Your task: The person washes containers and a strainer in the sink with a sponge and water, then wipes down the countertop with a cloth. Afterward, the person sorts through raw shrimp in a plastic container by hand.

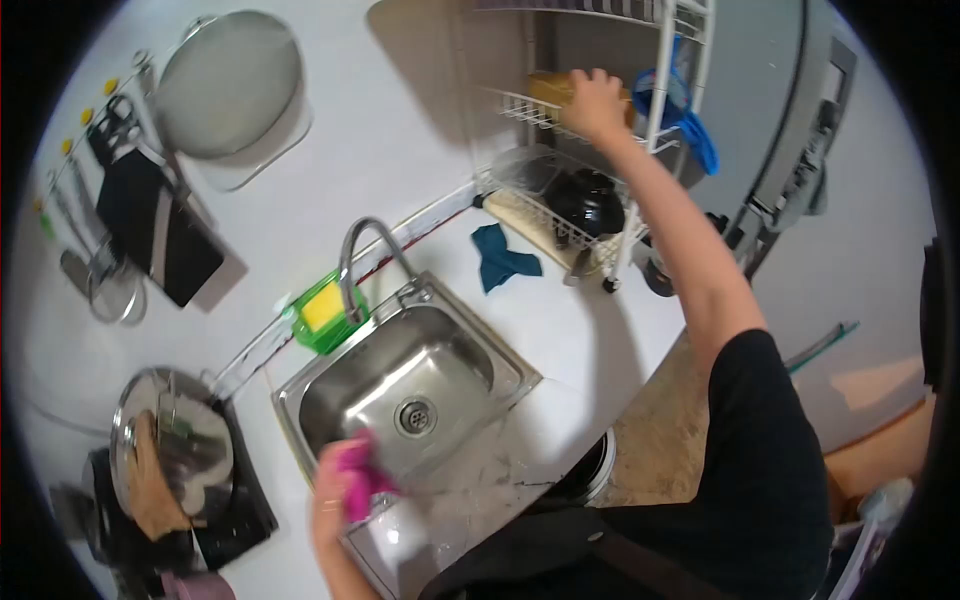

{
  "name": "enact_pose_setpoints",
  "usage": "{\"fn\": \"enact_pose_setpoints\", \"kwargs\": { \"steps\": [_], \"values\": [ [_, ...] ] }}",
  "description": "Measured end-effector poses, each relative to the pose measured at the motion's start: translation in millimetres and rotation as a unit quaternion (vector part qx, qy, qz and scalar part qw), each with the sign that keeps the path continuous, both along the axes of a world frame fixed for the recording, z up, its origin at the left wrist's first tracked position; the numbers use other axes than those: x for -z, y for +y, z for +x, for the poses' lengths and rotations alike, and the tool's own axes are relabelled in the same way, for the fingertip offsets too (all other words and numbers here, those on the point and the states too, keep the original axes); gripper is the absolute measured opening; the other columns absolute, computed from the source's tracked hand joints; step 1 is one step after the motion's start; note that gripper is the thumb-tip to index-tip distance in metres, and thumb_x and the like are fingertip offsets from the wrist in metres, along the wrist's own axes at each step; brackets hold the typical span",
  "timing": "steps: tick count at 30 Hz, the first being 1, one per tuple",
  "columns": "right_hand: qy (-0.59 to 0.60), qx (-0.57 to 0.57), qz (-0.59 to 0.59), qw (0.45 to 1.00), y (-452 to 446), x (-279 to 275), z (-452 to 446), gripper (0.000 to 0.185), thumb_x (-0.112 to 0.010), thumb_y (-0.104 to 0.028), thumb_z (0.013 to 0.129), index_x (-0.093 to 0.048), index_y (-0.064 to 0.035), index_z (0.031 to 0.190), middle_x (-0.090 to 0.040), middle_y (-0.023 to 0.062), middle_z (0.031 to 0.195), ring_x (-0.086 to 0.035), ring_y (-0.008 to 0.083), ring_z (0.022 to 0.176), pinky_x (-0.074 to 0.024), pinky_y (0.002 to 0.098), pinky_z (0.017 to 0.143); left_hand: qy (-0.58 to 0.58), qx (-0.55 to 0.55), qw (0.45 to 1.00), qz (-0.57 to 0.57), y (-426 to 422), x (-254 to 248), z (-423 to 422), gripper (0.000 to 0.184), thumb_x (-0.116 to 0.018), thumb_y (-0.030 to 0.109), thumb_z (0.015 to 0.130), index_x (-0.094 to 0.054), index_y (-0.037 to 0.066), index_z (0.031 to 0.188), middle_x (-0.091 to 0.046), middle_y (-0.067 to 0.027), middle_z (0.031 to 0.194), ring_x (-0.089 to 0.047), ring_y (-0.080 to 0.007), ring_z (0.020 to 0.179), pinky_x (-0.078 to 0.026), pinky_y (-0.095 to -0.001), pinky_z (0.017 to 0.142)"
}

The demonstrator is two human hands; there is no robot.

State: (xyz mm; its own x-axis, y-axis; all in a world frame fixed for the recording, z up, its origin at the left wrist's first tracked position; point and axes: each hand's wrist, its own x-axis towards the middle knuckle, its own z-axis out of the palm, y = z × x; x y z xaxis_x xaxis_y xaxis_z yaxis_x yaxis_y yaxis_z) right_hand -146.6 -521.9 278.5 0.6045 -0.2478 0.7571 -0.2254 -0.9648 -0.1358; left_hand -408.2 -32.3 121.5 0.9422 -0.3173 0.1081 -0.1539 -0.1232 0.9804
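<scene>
My left hand is closed around a bright magenta cloth at the near left edge of the steel sink; the cloth is slightly blurred. My right hand reaches up to the middle shelf of a white wire rack. Its fingers are bent and slightly apart, in front of a yellow-brown box-like thing. Whether they touch it I cannot tell, and nothing shows held in them. A curved metal faucet stands at the sink's back edge.
A green holder with a yellow sponge sits behind the sink. A teal cloth lies on the counter. Black dishware fills the lower shelf. Pan lids and utensils hang on the wall; a lidded pan stands left.
</scene>
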Motion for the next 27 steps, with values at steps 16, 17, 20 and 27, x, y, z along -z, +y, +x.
{"fn": "enact_pose_setpoints", "kwargs": {
  "steps": [16,17,20,27],
  "values": [
    [0.104,-0.143,0.014,0.984,-177.7,23.6,153.1,0.038,-0.055,-0.028,0.084,-0.053,0.0015,0.108,-0.055,0.0174,0.113,-0.052,0.0280,0.103,-0.0414,0.0368,0.082,-0.108,-0.213,0.956,0.171,-36.3,66.9,-113.0,0.027,-0.054,0.012,0.085,-0.057,0.007,0.111,-0.052,-0.0125,0.114,-0.045,-0.0273,0.112,-0.035,-0.0368,0.095],
    [-0.147,-0.280,-0.051,0.947,-189.4,38.0,177.0,0.032,-0.063,-0.031,0.064,-0.068,-0.0002,0.073,-0.064,0.0210,0.075,-0.063,0.0364,0.077,-0.0480,0.0419,0.073,-0.115,-0.225,0.954,0.163,-27.8,64.2,-123.8,0.026,-0.054,0.010,0.084,-0.057,0.007,0.110,-0.053,-0.0128,0.112,-0.046,-0.0273,0.111,-0.036,-0.0366,0.094],
    [0.007,-0.217,-0.096,0.971,-96.2,-24.1,62.5,0.026,-0.063,-0.023,0.066,-0.065,0.0020,0.074,-0.062,0.0222,0.073,-0.061,0.0358,0.070,-0.0471,0.0416,0.068,-0.037,-0.249,0.957,0.148,-6.8,60.8,-146.7,0.025,-0.054,0.008,0.084,-0.058,0.006,0.109,-0.054,-0.0127,0.110,-0.048,-0.0277,0.109,-0.038,-0.0363,0.093],
    [-0.010,-0.229,-0.098,0.969,-75.8,-52.5,6.0,0.026,-0.066,-0.020,0.066,-0.058,0.0042,0.067,-0.059,0.0214,0.067,-0.053,0.0347,0.062,-0.0434,0.0422,0.063,-0.039,-0.314,0.937,0.149,5.8,42.6,-177.8,0.023,-0.051,0.006,0.084,-0.058,0.005,0.106,-0.056,-0.0117,0.109,-0.051,-0.0274,0.106,-0.039,-0.0364,0.092]
  ]
}}
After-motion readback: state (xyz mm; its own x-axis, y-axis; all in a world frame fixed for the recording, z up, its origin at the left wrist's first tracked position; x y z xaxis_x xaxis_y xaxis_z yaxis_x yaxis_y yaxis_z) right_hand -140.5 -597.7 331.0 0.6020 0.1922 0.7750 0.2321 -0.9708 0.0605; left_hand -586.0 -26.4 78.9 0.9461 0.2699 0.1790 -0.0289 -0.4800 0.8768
